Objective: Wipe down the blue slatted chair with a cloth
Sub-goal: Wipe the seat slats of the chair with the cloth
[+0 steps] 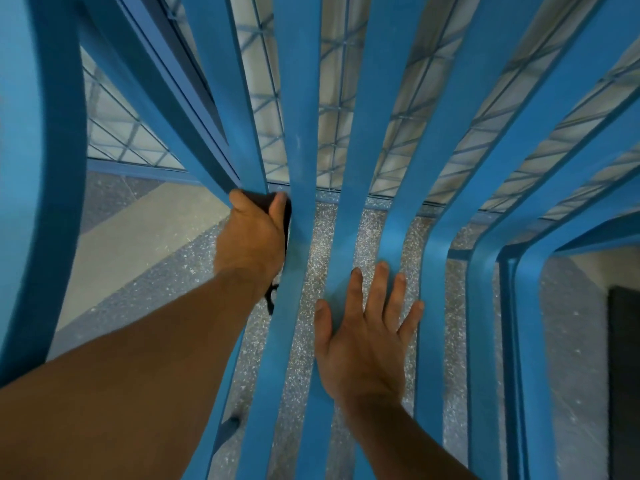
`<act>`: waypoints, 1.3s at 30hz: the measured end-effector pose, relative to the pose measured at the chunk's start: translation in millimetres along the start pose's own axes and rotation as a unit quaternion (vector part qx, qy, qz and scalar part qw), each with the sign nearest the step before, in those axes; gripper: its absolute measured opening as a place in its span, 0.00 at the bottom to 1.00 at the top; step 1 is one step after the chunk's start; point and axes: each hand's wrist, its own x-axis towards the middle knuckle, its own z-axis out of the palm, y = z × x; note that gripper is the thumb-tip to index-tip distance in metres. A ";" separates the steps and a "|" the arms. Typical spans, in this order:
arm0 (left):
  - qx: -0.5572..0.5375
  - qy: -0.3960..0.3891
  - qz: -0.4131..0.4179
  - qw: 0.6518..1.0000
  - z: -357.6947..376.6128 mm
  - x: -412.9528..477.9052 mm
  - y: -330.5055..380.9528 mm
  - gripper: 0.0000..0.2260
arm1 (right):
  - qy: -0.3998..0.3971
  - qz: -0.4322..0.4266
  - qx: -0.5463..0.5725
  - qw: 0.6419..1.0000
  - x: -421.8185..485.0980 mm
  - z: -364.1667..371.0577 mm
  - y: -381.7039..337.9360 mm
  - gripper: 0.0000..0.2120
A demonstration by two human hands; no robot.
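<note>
The blue slatted chair (377, 133) fills the view. Its slats run from 6 o'clock up to a bend near centre, then fan toward 12 and 2 o'clock. The step in hand, as judged, is wiping one slat at that bend. The left hand (251, 237), at 9 o'clock of centre, has its grip clamped on a dark cloth (259, 199) held against the slat. Draw the cloth along the slat's full length, covering edges as well as face. The right hand (363, 344), at 5 o'clock, lies flat with its grip apart, fingers spread across neighbouring slats; press there to steady the chair. The slats are smooth, matte blue and curved, with open gaps showing speckled floor (322, 244). Faint pale specks mark the slat toward 12 o'clock.
</note>
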 end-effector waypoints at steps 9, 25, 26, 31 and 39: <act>0.089 -0.050 -0.068 0.992 -19.1 -80.4 -54.4 0.17 | -0.012 -0.003 0.003 1.000 -0.2 -3.6 -0.3 0.33; -0.048 0.019 0.004 0.999 -6.8 -0.3 8.7 0.18 | -0.005 0.001 0.003 1.000 -0.3 1.0 0.0 0.33; -0.056 0.030 0.013 0.998 -6.8 0.1 8.9 0.19 | -0.007 0.000 0.002 1.000 -0.4 1.0 0.4 0.33; 0.000 -0.036 -0.022 0.999 -4.3 -8.2 -1.2 0.17 | -0.016 -0.002 -0.002 1.000 0.7 -0.1 0.7 0.33; 0.082 -0.044 -0.066 0.993 -22.6 -87.8 -51.8 0.17 | -0.025 -0.001 0.006 1.000 0.0 -4.0 -0.1 0.34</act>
